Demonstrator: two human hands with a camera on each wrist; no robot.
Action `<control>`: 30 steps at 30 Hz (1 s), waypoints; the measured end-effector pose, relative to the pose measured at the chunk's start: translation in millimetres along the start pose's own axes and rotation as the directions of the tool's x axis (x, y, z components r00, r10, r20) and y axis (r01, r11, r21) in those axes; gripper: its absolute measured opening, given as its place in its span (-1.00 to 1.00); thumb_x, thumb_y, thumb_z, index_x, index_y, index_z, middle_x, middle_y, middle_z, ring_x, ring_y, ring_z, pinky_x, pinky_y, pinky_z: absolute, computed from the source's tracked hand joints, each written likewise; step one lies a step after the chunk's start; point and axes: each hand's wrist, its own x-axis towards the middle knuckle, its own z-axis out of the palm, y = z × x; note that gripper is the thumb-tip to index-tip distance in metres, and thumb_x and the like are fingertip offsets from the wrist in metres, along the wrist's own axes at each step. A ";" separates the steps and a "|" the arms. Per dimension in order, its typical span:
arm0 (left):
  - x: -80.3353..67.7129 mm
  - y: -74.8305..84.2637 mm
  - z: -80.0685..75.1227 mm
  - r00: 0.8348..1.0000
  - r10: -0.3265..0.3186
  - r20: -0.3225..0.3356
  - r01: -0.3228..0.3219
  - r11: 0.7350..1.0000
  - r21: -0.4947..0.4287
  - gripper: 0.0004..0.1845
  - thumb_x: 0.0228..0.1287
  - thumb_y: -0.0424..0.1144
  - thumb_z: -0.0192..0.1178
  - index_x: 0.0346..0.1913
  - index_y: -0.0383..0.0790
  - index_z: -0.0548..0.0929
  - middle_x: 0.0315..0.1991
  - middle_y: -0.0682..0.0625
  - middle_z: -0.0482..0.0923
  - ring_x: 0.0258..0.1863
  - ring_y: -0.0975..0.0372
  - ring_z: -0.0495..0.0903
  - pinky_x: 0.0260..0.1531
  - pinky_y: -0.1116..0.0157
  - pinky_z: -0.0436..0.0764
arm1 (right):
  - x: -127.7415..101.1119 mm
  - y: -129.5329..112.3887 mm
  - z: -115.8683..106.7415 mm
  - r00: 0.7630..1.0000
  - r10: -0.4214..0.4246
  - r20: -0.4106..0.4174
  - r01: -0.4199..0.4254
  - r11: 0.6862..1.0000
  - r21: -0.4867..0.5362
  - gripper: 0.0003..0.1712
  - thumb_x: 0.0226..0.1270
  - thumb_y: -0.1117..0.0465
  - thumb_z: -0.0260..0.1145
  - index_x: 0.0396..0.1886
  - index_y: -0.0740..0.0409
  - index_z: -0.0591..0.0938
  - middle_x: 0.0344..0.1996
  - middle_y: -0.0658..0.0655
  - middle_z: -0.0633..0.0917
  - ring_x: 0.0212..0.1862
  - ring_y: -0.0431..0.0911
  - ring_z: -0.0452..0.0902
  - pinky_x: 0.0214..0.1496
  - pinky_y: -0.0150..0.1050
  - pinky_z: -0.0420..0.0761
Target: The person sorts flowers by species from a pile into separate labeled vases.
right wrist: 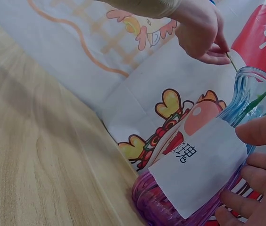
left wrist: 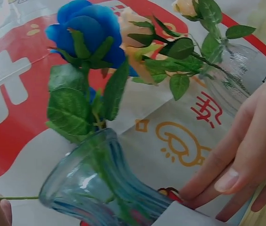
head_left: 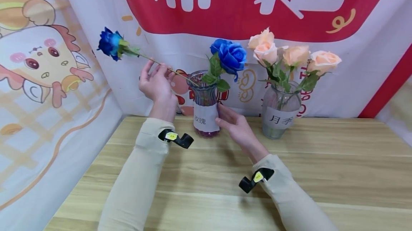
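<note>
My left hand (head_left: 158, 83) pinches the thin green stem of a blue rose (head_left: 111, 44), whose bloom points out to the left. The lower end of that stem reaches the mouth of a blue-and-purple glass vase (head_left: 206, 95). Other blue roses (head_left: 232, 56) stand in this vase and lean right. My right hand (head_left: 236, 125) is at the vase's right side, its thumb by the white label (right wrist: 199, 167). In the right wrist view the fingers (right wrist: 258, 181) lie along the glass. The left wrist view shows the vase rim (left wrist: 71, 160) close up, with the stem at its edge.
To the right stands a clear glass vase (head_left: 280, 113) with several peach roses (head_left: 295, 56) and its own white label. Both vases are on a wooden table (head_left: 206, 181), close to a printed cloth (head_left: 180, 52) hanging behind. Another printed cloth (head_left: 48, 116) covers the left side.
</note>
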 end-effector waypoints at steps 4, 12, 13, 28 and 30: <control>-4.7 -12.2 3.6 1.000 -0.025 0.007 0.024 0.997 0.075 -0.62 0.35 -0.43 0.42 0.16 -0.05 0.74 -0.03 -0.08 0.72 -0.17 0.10 0.79 -0.05 0.20 0.82 | 0.1 0.2 0.7 1.000 -0.001 0.002 0.001 1.000 0.006 -0.26 0.64 0.13 0.24 0.70 -0.13 0.24 0.67 -0.06 0.29 0.69 -0.03 0.21 0.72 0.02 0.25; -12.4 -32.3 3.4 0.996 -0.027 0.080 0.006 0.966 0.257 -0.78 0.30 -0.40 0.48 -0.08 -0.06 0.76 -0.08 -0.02 0.82 -0.09 0.16 0.82 -0.15 0.27 0.81 | -0.3 0.7 1.7 1.000 -0.009 0.009 0.009 1.000 0.003 -0.26 0.64 0.13 0.24 0.70 -0.14 0.24 0.68 -0.08 0.27 0.69 0.00 0.19 0.72 0.03 0.24; -13.0 -34.0 2.8 0.996 -0.015 0.094 -0.012 0.960 0.278 -0.80 0.29 -0.40 0.48 -0.09 -0.08 0.77 -0.09 -0.03 0.82 -0.09 0.19 0.81 -0.14 0.28 0.80 | -0.4 0.5 1.8 1.000 -0.012 0.010 0.011 1.000 0.004 -0.26 0.64 0.13 0.24 0.70 -0.13 0.24 0.68 -0.08 0.27 0.69 0.00 0.19 0.72 0.03 0.24; -41.6 -41.7 -36.1 0.974 -0.036 0.222 -0.076 0.877 0.475 -0.63 0.57 -0.08 0.26 0.28 -0.12 0.74 0.17 -0.03 0.78 0.16 0.16 0.76 0.24 0.23 0.72 | -0.6 2.8 0.5 1.000 -0.020 0.013 0.020 1.000 -0.002 -0.25 0.65 0.14 0.23 0.71 -0.09 0.22 0.68 -0.05 0.27 0.70 0.00 0.18 0.72 0.06 0.22; -45.4 -40.2 -43.2 0.970 -0.040 0.241 -0.090 0.859 0.503 -0.63 0.58 -0.06 0.24 0.29 -0.08 0.73 0.16 -0.02 0.78 0.15 0.18 0.76 0.25 0.23 0.71 | -1.6 2.5 -0.6 1.000 -0.017 0.013 0.017 1.000 -0.003 -0.25 0.65 0.13 0.24 0.71 -0.11 0.22 0.68 -0.06 0.28 0.69 -0.02 0.19 0.72 0.05 0.23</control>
